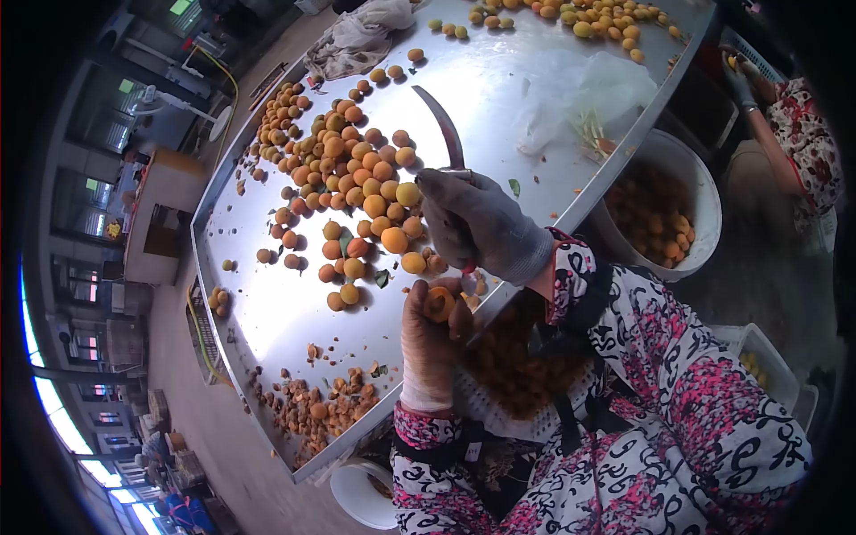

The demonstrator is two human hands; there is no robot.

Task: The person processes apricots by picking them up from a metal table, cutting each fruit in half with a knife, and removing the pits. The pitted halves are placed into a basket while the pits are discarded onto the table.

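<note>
My right hand (486,223), in a grey glove, is closed around a knife whose curved blade (439,120) points up and away over the metal table. Just below it, my left hand (432,334), in a pale glove, grips an orange apricot half (439,304), its cut inside showing. The two hands are close together at the table's near edge. Beyond them lies a spread of whole apricots (357,169), some with leaves. A heap of pits and scraps (321,401) lies on the table to the left of my left hand.
The metal table (259,312) has a raised rim. Below its edge stand a crate of fruit (526,357) and a white bucket of apricots (704,209). Plastic film (580,94) and cloth (361,36) lie farther back. Another person (802,152) is at the right.
</note>
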